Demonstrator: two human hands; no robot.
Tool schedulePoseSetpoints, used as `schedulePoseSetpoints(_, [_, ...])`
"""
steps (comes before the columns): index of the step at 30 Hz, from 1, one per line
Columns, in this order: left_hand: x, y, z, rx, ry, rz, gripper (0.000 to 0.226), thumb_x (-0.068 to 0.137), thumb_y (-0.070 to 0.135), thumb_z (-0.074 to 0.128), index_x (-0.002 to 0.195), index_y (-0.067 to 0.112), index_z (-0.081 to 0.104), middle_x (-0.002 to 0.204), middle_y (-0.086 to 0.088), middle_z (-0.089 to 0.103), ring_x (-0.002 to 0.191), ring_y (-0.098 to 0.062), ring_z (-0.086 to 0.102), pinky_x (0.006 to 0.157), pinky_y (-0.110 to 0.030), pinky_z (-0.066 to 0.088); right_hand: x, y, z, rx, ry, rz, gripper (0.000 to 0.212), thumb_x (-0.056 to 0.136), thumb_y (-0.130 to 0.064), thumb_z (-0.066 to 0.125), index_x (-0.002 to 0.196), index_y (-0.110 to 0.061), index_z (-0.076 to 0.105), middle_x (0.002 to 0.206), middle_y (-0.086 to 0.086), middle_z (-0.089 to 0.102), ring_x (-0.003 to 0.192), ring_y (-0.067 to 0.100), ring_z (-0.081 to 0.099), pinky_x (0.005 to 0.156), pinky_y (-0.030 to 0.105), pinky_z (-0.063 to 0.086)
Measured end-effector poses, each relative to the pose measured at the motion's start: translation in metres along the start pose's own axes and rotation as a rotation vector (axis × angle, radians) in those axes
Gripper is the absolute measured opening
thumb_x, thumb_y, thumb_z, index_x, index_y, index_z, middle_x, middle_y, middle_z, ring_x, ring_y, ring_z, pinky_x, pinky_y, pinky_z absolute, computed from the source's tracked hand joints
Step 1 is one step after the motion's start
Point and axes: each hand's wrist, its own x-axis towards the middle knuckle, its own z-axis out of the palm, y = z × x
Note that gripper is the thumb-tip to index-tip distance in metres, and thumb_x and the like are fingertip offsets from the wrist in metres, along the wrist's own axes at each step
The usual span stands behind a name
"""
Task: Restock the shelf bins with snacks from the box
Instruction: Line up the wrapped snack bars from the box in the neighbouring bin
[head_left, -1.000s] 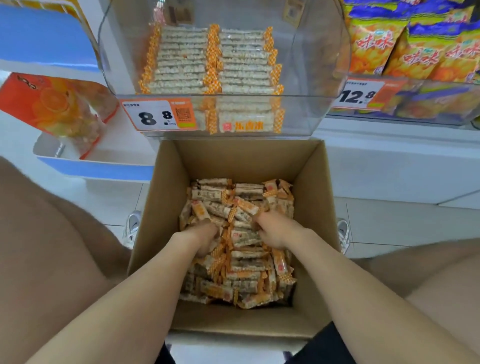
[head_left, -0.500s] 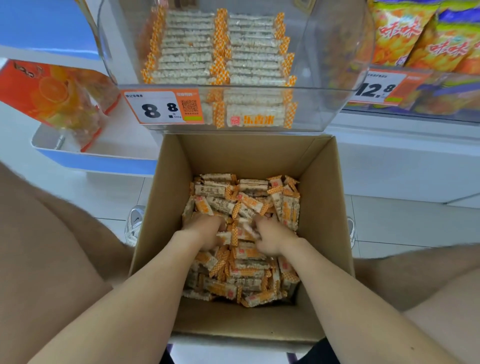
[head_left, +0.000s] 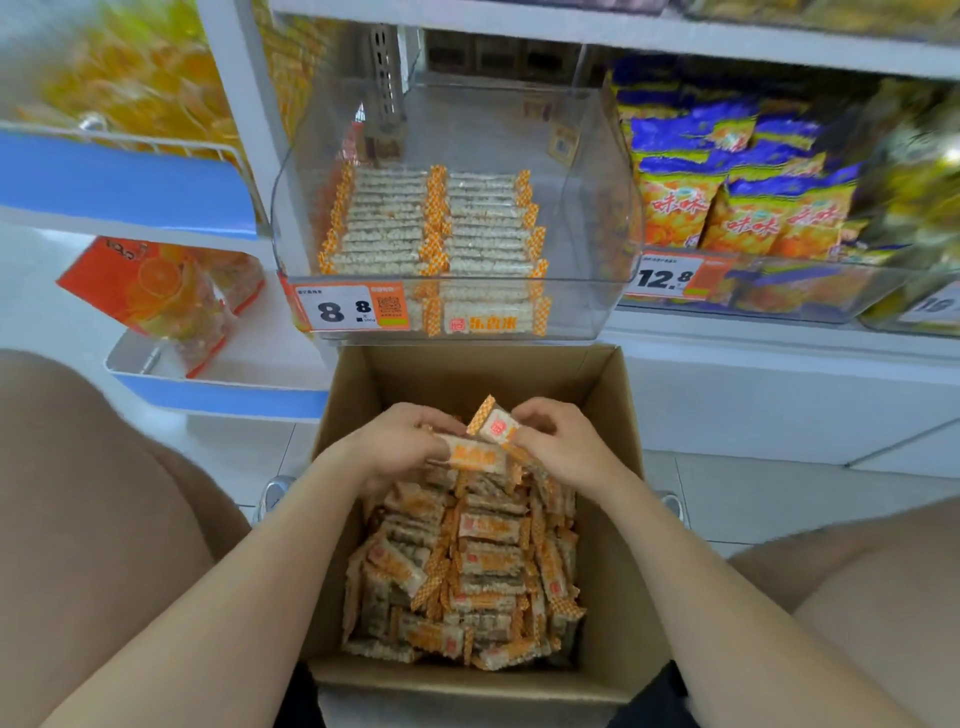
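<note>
A person crouches over an open cardboard box (head_left: 615, 519) that stands on the floor against the foot of the shelving, with both forearms reaching into it. The box holds a loose heap of snack bars (head_left: 483, 566) in clear wrappers with orange checked ends, lying at all angles from the near wall to the far wall.

Both hands are raised above the heap near the box's far wall, close together. The left hand (head_left: 395, 447) has its fingers curled and pinches one bar (head_left: 475, 457) by its left end, so the bar lies roughly level across the gap between the hands. The right hand (head_left: 566, 447) pinches a second bar (head_left: 496, 423) between thumb and bent fingers, and this one is tilted with its checked end up. The two bars touch or overlap; motion blur makes it hard to say whether either hand holds more beneath them.

Directly above the box's far edge, a clear bin (head_left: 587, 218) juts from the shelf. Inside it, two neat rows of the same bars (head_left: 431, 223) lie flat, stacked up to its front edge. A price label (head_left: 353, 307) reading 8.8 sits at the bin's front left corner.

Right of the bin stand purple and orange chip bags (head_left: 737, 208). To the left, an orange packet (head_left: 166, 286) leans on a blue-edged shelf (head_left: 218, 400).
</note>
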Motion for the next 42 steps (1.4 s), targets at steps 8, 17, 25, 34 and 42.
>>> schedulePoseSetpoints(8, [-0.046,0.041,-0.008,-0.221,-0.095,0.164,0.042,0.078,0.007,0.072,0.120,0.012,0.075,0.119,-0.018,0.073,0.107,-0.025,0.072,0.096,-0.040,0.060,-0.034,-0.043,-0.011,-0.066,0.017,-0.241,0.022,0.094,-0.033,0.074,0.116,-0.037,0.078,0.108,-0.021,0.073,0.101,-0.002,0.065,0.086,0.020,0.050])
schedulePoseSetpoints(17, [-0.093,0.105,-0.025,0.265,0.172,0.489,0.031,0.084,0.025,0.082,0.110,0.038,0.073,0.125,0.003,0.069,0.113,-0.019,0.065,0.103,-0.046,0.050,-0.075,-0.113,-0.053,-0.093,0.012,-0.398,0.021,0.091,-0.026,0.068,0.106,-0.034,0.056,0.103,-0.012,0.070,0.093,0.016,0.068,0.082,0.045,0.057])
schedulePoseSetpoints(25, [-0.089,0.145,-0.034,0.503,0.539,0.805,0.054,0.094,0.035,0.072,0.144,0.032,0.049,0.132,0.013,0.053,0.114,-0.002,0.057,0.094,-0.027,0.048,-0.070,-0.150,-0.096,-0.080,0.503,-0.408,0.039,0.092,-0.030,0.076,0.122,-0.038,0.054,0.113,-0.015,0.069,0.100,0.005,0.066,0.075,0.020,0.055])
schedulePoseSetpoints(34, [-0.023,0.173,-0.057,1.041,0.422,0.546,0.068,0.098,0.068,0.031,0.156,0.033,0.035,0.165,0.002,0.030,0.151,-0.031,0.032,0.118,-0.060,0.033,0.040,-0.187,-0.102,-0.734,0.687,-0.225,0.050,0.098,-0.024,0.068,0.137,-0.015,0.039,0.119,0.014,0.061,0.097,0.037,0.070,0.064,0.038,0.047])
schedulePoseSetpoints(42, [0.018,0.173,-0.060,1.111,0.089,0.334,0.107,0.079,0.087,-0.007,0.160,0.030,0.034,0.172,-0.001,0.019,0.161,-0.029,0.008,0.125,-0.063,0.015,0.120,-0.190,-0.099,-1.140,0.690,-0.004,0.044,0.098,-0.004,0.056,0.140,-0.004,0.044,0.120,0.019,0.069,0.111,0.039,0.066,0.069,0.038,0.040])
